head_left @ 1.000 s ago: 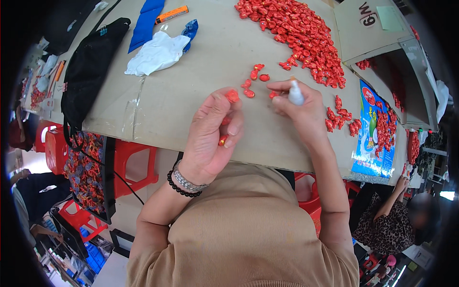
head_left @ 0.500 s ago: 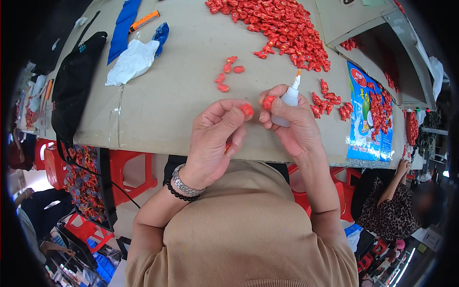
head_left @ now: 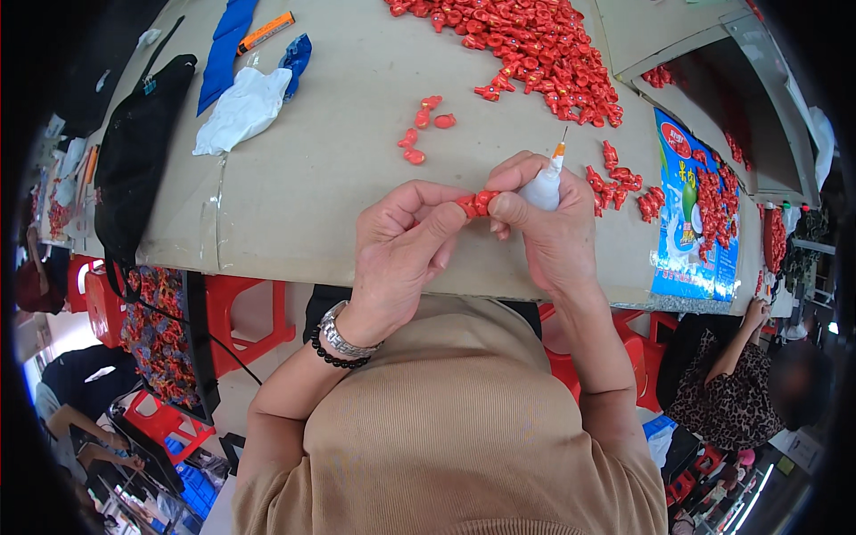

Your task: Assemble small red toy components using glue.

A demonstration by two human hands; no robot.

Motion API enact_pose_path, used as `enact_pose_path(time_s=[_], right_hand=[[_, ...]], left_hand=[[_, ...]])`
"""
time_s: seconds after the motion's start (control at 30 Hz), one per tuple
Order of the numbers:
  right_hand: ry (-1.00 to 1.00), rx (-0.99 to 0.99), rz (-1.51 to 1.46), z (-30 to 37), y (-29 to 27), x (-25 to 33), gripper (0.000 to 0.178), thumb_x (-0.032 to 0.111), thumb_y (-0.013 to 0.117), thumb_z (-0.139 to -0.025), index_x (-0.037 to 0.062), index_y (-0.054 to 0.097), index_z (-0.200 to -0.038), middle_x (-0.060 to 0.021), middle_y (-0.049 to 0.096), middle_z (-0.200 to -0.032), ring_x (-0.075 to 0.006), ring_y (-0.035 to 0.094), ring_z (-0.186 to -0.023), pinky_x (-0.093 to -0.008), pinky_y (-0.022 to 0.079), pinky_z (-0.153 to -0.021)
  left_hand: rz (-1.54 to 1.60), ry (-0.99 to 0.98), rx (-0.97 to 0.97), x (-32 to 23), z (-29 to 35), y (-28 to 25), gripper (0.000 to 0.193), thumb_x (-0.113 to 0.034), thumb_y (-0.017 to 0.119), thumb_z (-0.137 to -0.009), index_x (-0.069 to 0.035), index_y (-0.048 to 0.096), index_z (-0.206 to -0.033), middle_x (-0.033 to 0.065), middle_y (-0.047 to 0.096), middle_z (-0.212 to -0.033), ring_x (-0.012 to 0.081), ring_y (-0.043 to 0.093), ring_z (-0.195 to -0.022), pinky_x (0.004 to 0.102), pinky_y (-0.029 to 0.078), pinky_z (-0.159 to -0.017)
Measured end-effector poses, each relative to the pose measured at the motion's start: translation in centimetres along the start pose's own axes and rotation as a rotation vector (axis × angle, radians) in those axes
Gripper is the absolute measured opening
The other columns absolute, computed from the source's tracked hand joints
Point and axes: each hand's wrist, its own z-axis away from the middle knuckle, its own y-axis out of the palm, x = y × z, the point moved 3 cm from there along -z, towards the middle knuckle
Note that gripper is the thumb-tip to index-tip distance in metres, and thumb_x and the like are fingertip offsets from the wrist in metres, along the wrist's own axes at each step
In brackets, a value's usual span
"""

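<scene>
My left hand (head_left: 392,250) pinches a small glossy red plastic piece (head_left: 467,206) between thumb and fingertips. Against it, end to end, sits a second red piece (head_left: 485,202), held by the thumb and forefinger of my right hand (head_left: 560,245). The same right hand also keeps a white squeeze bottle (head_left: 541,190) tucked in its fingers, its orange-collared needle tip pointing up and away. Just beyond my hands lie several loose red pieces (head_left: 423,118). To the right of the bottle is a small cluster of red figure-like pieces (head_left: 612,190).
A large heap of red pieces (head_left: 535,58) covers the far table. More rest on a blue printed plastic sheet (head_left: 670,259) at right, beside an open-fronted box (head_left: 713,53). Leftward are white crumpled material (head_left: 242,111), an orange stick-shaped item (head_left: 266,33) and a black fabric item (head_left: 147,156).
My two hands have come together, so the two red pieces that were apart now touch. The bottle has tilted slightly, and its needle tip now shows more plainly.
</scene>
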Motion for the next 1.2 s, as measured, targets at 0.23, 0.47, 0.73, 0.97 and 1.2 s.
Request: enact_pose_path(time_s=[0.23,0.47,0.73,0.97,1.2], right_hand=[[0.026,0.01,-0.109,0.0,0.4,-0.8,0.01,-0.006,0.064,-0.077,0.002,0.063,-0.083,-0.0045,0.062,-0.079,-0.0097,0.056,-0.059,-0.0225,0.045,-0.052],[0.086,-0.013,-0.242,0.7,0.6,-2.2,0.013,-0.006,0.063,-0.078,0.0054,0.058,-0.082,-0.0043,0.06,-0.081,-0.0103,0.053,-0.056,-0.0234,0.04,-0.048],[0.068,-0.026,-0.261,0.5,0.1,-2.3,0.013,-0.007,0.061,-0.079,0.0055,0.058,-0.082,-0.0042,0.058,-0.081,-0.0105,0.052,-0.056,-0.0236,0.039,-0.047],[0.027,0.033,-0.189,0.0,0.6,-1.8,0.014,-0.008,0.062,-0.078,0.005,0.057,-0.082,-0.0048,0.057,-0.081,-0.0102,0.052,-0.059,-0.0239,0.039,-0.048],[-0.001,-0.033,0.111,1.5,-0.9,-2.0,0.02,-0.006,0.064,-0.077,0.0048,0.048,-0.083,-0.0093,0.055,-0.08,-0.012,0.051,-0.053,-0.0224,0.042,-0.046]], left_hand=[[-0.003,-0.01,-0.009,0.1,-0.2,-0.2,0.016,-0.014,0.064,-0.091,0.001,0.062,-0.096,-0.0004,0.059,-0.071,0.0028,0.041,-0.051,0.0188,0.028,-0.042],[0.006,0.033,0.003,0.7,0.2,-0.3,0.014,-0.013,0.063,-0.091,0.001,0.062,-0.094,0.0003,0.059,-0.07,0.0036,0.042,-0.051,0.0191,0.029,-0.043],[-0.289,0.253,0.005,0.8,-0.3,-0.4,0.01,-0.007,0.063,-0.09,0.002,0.061,-0.094,0.0005,0.062,-0.069,0.0017,0.047,-0.055,0.0182,0.037,-0.048],[-0.201,0.202,0.02,0.2,-0.6,-0.6,0.007,-0.007,0.062,-0.09,0.001,0.062,-0.09,0.0017,0.065,-0.07,0.0025,0.052,-0.059,0.0193,0.041,-0.051],[-0.393,0.309,0.066,-0.4,-0.1,-0.9,0.01,-0.011,0.064,-0.082,-0.002,0.062,-0.081,0.007,0.06,-0.064,0.0097,0.055,-0.055,0.0252,0.042,-0.052]])
